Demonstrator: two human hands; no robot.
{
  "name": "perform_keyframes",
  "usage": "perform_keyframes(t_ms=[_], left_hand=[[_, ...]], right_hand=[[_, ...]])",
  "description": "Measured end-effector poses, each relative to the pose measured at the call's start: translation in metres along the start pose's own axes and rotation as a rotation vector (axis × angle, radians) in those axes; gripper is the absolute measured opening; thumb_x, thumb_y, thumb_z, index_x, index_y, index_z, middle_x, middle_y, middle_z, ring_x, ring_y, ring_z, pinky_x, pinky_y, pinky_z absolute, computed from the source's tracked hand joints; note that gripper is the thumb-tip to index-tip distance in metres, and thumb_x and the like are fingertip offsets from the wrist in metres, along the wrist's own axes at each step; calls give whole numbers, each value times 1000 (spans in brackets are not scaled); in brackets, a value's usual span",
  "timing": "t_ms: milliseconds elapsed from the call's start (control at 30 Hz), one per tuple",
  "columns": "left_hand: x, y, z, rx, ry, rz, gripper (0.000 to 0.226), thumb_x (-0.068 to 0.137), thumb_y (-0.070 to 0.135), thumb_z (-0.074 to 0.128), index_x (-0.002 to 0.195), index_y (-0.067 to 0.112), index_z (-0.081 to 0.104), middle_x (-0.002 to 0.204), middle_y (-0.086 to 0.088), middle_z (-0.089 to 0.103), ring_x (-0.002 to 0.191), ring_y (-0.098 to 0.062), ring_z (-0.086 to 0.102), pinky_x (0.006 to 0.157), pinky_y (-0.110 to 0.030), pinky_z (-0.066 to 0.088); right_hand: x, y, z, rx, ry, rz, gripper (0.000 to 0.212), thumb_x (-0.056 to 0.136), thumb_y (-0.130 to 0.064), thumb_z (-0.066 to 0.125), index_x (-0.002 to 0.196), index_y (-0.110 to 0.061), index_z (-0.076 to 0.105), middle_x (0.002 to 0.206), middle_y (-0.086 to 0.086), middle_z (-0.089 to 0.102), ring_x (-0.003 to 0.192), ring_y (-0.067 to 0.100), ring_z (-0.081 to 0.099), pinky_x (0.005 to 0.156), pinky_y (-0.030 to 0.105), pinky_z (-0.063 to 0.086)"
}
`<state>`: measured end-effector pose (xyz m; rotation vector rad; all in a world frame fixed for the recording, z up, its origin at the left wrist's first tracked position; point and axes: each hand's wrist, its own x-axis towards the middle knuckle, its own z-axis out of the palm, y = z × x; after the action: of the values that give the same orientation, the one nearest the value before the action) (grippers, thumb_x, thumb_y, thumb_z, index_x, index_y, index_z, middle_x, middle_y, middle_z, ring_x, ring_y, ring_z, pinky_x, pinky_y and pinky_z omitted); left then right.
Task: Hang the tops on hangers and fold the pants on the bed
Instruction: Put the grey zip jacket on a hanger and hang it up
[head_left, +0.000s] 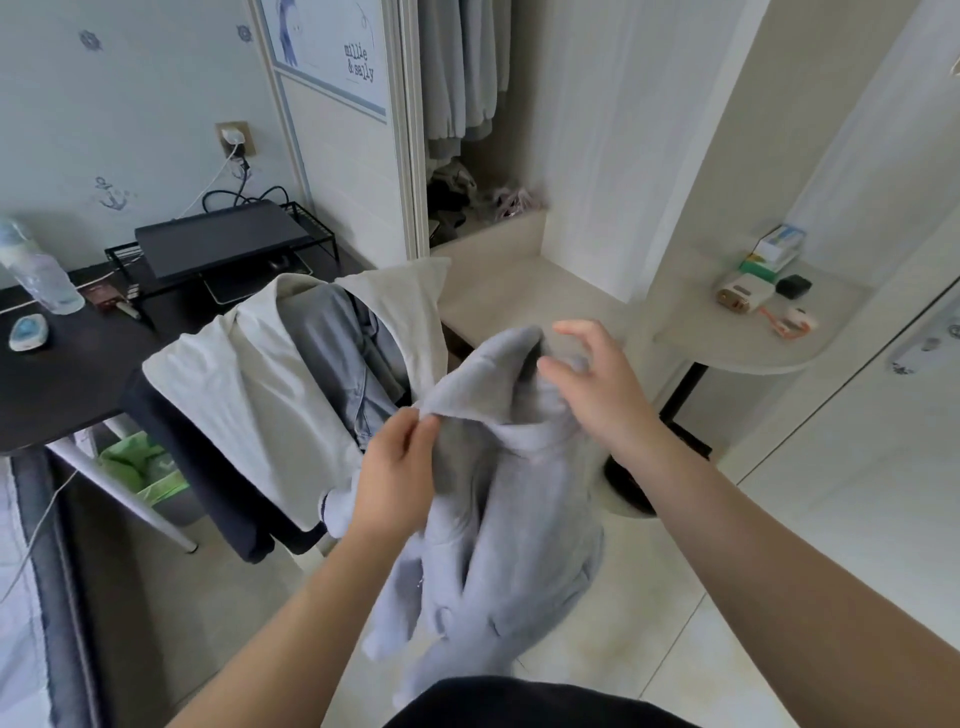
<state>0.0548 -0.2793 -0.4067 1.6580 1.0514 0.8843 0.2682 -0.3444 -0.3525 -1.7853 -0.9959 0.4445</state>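
Note:
A light grey fleece top (498, 519) hangs in front of me over the floor. My left hand (397, 467) pinches its collar edge between thumb and fingers. My right hand (592, 384) hovers at the neck opening, fingers spread and loosely bent, touching the fabric at most lightly. A cream hooded top (249, 389) and grey-blue jeans (337, 343) are draped over a chair just left of the grey top. No hanger shows in my hands.
A black desk (62, 374) with a bottle, a monitor stand and cables stands at the left. The bed edge (21, 597) is at the bottom left. An open wardrobe (462, 93) with hanging clothes is ahead. A small round shelf (753, 338) with gadgets is at the right.

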Motion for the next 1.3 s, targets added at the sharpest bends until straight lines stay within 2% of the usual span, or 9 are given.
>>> perform_keyframes(t_ms=[100, 300, 400, 567, 800, 900, 1000, 1133, 1300], left_hand=[[5, 12, -6, -124, 21, -41, 41, 104, 35, 50, 79, 3, 46, 66, -1, 39, 64, -15, 39, 64, -38, 36], [8, 27, -6, -347, -110, -100, 38, 93, 42, 55, 80, 6, 57, 74, -6, 54, 75, -20, 52, 74, -41, 44], [14, 25, -10, -384, -124, -129, 45, 94, 40, 57, 87, -4, 54, 79, -11, 53, 77, -23, 52, 76, -42, 44], [26, 11, -28, -348, -70, -114, 31, 100, 35, 59, 91, 7, 67, 81, -10, 60, 75, -16, 57, 69, -27, 49], [-6, -71, -39, -75, 167, -409, 65, 85, 74, 53, 103, 12, 60, 99, 11, 59, 91, -12, 57, 85, -46, 50], [-21, -99, -32, -274, -19, -565, 72, 84, 87, 39, 128, 32, 56, 127, 16, 59, 119, -11, 56, 104, -41, 41], [-32, -111, -20, -340, -164, -479, 71, 87, 80, 44, 139, 31, 51, 129, 7, 63, 130, -18, 55, 110, -40, 41], [-22, -89, -4, -327, -220, -316, 57, 84, 62, 62, 126, 24, 59, 102, 21, 71, 105, 0, 66, 82, -14, 53], [4, -72, 5, -261, 86, -353, 20, 93, 29, 71, 113, 25, 70, 97, 8, 78, 93, -12, 73, 79, -29, 57]], right_hand=[[-39, 8, 9, -56, -46, -197, 34, 88, -16, 72, 119, -25, 60, 124, -10, 58, 116, -8, 51, 98, 13, 39], [-96, 37, 58, 1, -557, 34, 81, 74, -44, 85, 141, -28, 44, 135, -13, 53, 124, -4, 50, 101, 19, 42], [-88, 36, 67, -109, -452, -37, 31, 84, -40, 76, 108, -26, 62, 100, -8, 66, 96, 2, 61, 79, 23, 47], [-74, 34, 69, 43, -408, 7, 1, 86, -41, 69, 87, -40, 69, 86, -12, 72, 82, 2, 67, 70, 18, 49], [-56, 26, 46, 572, -302, 263, 10, 87, -30, 69, 78, -25, 72, 72, 1, 71, 69, 11, 70, 52, 22, 51], [-48, 24, 39, 738, -259, 328, 26, 93, -22, 67, 106, 1, 69, 93, 18, 72, 87, 25, 71, 73, 33, 57], [-43, 20, 34, 838, -239, 393, 42, 86, -25, 67, 116, 4, 66, 106, 20, 72, 98, 30, 71, 83, 39, 59], [-41, 22, 33, 891, -202, 454, 51, 84, -24, 68, 125, 6, 62, 115, 22, 70, 103, 31, 71, 81, 37, 61], [-42, 32, 30, 846, -183, 487, 50, 88, -26, 67, 130, 2, 61, 125, 25, 67, 116, 38, 66, 97, 48, 56]])
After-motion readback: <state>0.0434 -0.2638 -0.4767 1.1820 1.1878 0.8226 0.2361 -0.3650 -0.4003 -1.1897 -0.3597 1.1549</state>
